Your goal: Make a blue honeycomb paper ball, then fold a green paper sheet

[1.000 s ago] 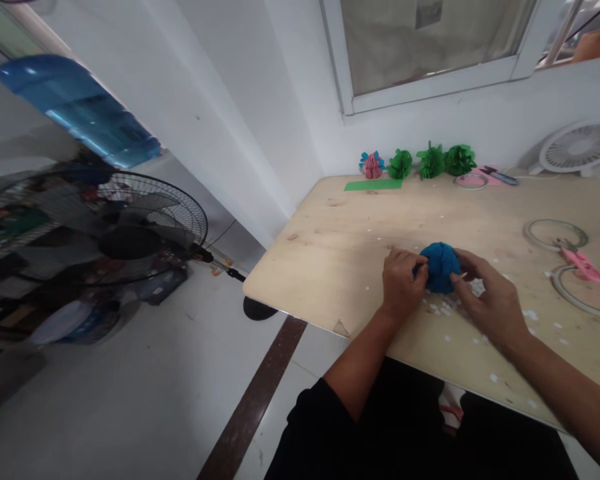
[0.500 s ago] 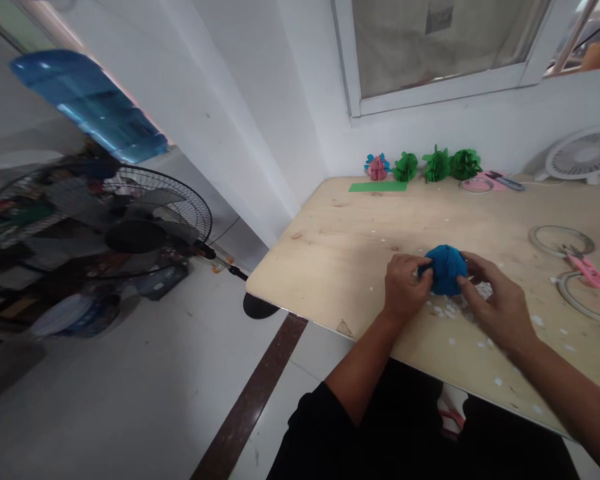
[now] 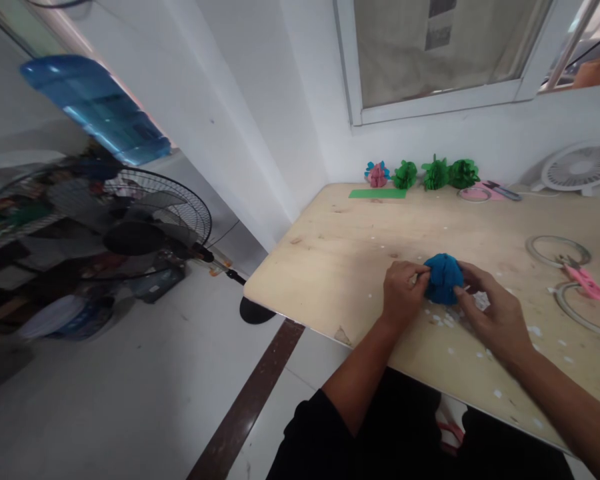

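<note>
Blue ball — its underside hidden from view.

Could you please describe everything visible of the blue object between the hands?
The blue object is rounded, with creases or folds; it looks like paper. The left hand holds its left edge and the right hand its right side. It is over the table, near white scraps; whether it rests there is unclear.
</note>
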Tool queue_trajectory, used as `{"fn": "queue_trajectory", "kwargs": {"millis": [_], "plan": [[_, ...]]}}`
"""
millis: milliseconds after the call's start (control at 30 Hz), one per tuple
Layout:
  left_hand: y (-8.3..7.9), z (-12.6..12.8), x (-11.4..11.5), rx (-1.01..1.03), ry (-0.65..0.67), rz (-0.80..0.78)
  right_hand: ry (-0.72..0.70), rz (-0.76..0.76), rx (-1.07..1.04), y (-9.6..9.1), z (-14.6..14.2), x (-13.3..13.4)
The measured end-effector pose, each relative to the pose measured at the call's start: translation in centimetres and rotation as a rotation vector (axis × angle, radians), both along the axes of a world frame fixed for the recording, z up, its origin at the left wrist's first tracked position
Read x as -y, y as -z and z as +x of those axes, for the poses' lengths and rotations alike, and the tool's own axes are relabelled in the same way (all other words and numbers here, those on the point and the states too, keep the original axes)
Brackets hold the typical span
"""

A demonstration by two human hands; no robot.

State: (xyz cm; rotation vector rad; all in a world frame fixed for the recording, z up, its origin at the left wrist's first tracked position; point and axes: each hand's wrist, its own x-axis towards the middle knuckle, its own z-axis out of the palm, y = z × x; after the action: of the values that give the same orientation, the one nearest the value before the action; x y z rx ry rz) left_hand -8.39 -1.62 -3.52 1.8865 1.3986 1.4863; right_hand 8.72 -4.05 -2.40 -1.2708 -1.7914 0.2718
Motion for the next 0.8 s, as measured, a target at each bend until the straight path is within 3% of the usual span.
{"fn": "queue_trajectory", "kwargs": {"millis": [333,800], "plan": [[-0.24,-0.02,-0.35,0.004,0.003,-0.019,0.003,-0.002,0.022,-0.02,-0.02,0.05],[-0.02,0.69,0.04,-0.112,-0.068,0.105,0.005,0.033,0.039,0.35,-0.14,-0.03]]}}
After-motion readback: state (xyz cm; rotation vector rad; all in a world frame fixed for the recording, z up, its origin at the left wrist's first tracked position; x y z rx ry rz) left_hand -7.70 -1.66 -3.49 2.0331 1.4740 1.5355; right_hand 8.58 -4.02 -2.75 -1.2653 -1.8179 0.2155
